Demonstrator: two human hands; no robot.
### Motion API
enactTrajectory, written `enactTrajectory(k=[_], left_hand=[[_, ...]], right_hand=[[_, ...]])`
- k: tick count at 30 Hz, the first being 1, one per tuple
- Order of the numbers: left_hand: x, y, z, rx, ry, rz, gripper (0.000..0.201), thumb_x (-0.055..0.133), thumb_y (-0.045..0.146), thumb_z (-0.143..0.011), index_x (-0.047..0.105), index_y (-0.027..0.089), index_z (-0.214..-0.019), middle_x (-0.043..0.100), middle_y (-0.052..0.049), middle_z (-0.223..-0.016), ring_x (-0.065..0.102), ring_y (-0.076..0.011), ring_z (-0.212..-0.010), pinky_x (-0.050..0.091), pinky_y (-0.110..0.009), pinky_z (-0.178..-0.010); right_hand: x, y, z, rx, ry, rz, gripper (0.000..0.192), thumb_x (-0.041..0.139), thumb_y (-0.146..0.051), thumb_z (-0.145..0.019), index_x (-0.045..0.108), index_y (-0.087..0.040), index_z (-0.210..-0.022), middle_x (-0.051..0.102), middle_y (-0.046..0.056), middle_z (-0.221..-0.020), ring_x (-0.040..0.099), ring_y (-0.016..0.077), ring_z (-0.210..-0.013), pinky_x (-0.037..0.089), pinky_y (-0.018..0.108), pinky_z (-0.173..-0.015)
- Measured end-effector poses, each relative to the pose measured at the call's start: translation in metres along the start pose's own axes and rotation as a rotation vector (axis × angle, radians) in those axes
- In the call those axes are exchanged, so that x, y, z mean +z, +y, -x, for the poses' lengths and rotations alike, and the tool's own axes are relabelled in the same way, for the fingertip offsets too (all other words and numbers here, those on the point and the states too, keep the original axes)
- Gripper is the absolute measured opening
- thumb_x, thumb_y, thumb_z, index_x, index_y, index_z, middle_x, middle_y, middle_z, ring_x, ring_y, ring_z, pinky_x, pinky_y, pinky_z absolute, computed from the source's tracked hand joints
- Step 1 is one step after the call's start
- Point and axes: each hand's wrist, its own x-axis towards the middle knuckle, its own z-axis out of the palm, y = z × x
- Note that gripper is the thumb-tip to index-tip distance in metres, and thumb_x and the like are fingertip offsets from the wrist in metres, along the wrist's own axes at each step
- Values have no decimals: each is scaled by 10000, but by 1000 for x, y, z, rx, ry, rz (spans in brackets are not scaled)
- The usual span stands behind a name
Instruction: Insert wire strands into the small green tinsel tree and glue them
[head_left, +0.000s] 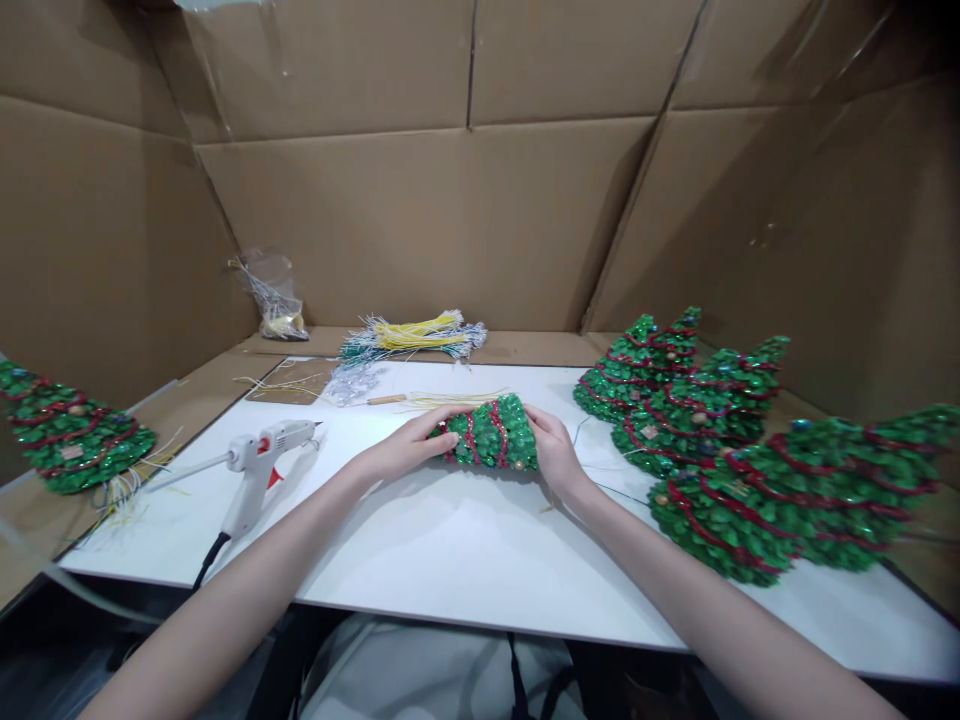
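Lying mid-table (420, 560): small green tree (489, 433), red garland winding round. Gripping it at both ends: left hand (409, 447), right hand (553, 450), fingers closed on foliage. Probably turning for inspection; steadying needed before gluing.

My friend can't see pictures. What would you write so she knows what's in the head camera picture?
Two bare hands, left hand and right hand, hold a small green sequin Christmas tree lying on its side on a white table. A white glue gun rests to the left, finished trees lie on the right, and cardboard walls surround the table.
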Motion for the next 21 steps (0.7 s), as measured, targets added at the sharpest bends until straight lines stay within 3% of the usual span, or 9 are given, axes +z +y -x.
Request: enactTrajectory(k=[8, 11, 14, 15, 17, 21], left_hand=[[-1, 2, -3, -4, 25, -100, 423, 414, 329, -894, 447, 248, -1307, 436, -33, -1381, 371, -225, -1274, 279, -363, -1075], [-13, 1, -8, -46, 182, -181, 434, 291, 355, -925, 461, 195, -1290, 484, -60, -1333, 460, -202, -1187, 330, -350, -1039], [-33, 0, -14, -100, 438, -473, 441, 258, 353, -928, 523, 150, -1216, 552, -84, -1233, 526, -191, -1078, 407, -320, -946], [-40, -2, -16, -158, 466, -648, 408, 289, 327, -918, 550, 159, -1184, 569, -79, -1200, 534, -193, -1054, 418, -315, -918], [-50, -6, -19, -327, 441, -1006, 357, 335, 251, -890, 612, 192, -1106, 598, -71, -1133, 537, -217, -1030, 424, -337, -870], [-56, -21, -27, -465, 422, -1211, 254, 459, 168, -804, 700, 143, -882, 621, -150, -1017, 500, -331, -1035, 384, -438, -825]], right_hand=[[-2, 4, -3, 35, -27, -29, 279, 543, -390, -727, 662, -157, -825, 660, 38, -771, 565, 220, -758, 440, 323, -694], [-3, 3, -3, 22, -22, 7, 293, 536, -395, -733, 670, -153, -830, 662, 42, -777, 570, 229, -785, 442, 324, -699], [-3, 1, -2, 6, -19, 31, 327, 515, -417, -748, 675, -148, -844, 671, 52, -813, 575, 236, -824, 440, 319, -699], [-3, 1, -2, 3, -21, 34, 339, 508, -425, -753, 676, -148, -851, 673, 55, -826, 576, 238, -839, 440, 318, -702], [-2, 0, -2, 3, -22, 39, 353, 504, -439, -754, 678, -148, -851, 675, 58, -831, 575, 242, -858, 442, 318, -702], [-2, 0, -3, 2, -24, 45, 357, 505, -444, -754, 681, -147, -843, 676, 58, -817, 575, 242, -855, 446, 320, -702]])
